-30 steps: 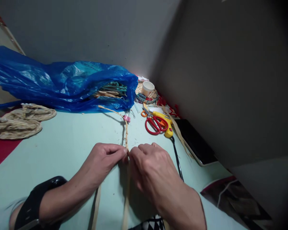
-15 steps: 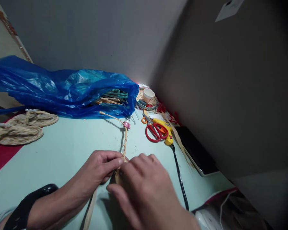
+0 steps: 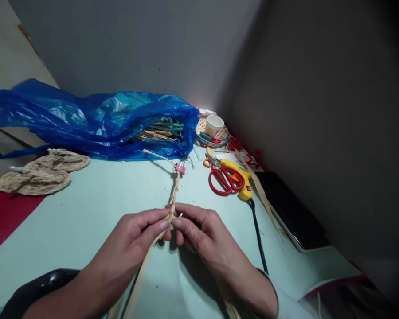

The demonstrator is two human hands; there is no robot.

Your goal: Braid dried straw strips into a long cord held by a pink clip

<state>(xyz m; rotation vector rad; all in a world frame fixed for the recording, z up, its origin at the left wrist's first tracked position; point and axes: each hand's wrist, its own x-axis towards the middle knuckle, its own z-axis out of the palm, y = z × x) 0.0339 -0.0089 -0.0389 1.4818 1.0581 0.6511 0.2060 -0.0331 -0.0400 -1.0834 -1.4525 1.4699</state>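
Observation:
A thin tan braid (image 3: 174,193) of flat straw strips runs across the pale green table (image 3: 86,212) from a pink binder clip (image 3: 180,168) toward me. My left hand (image 3: 133,232) pinches the near end of the braid between thumb and fingertips. My right hand (image 3: 199,230) meets it from the right, fingers closed on the same spot. Loose unbraided strips (image 3: 138,283) trail from the pinch down to the bottom edge, partly hidden by my left forearm.
A blue plastic bag (image 3: 96,122) holding more strips lies at the back. Woven straw mats (image 3: 36,177) sit far left. Red scissors (image 3: 224,179), a yellow glue gun (image 3: 237,175) with black cord, a cup (image 3: 214,125) and a dark tablet (image 3: 291,212) line the right wall.
My right hand drew back from covering the braid end and now pinches it beside the left. The view shifted slightly right. The loose strips swung left under my left hand.

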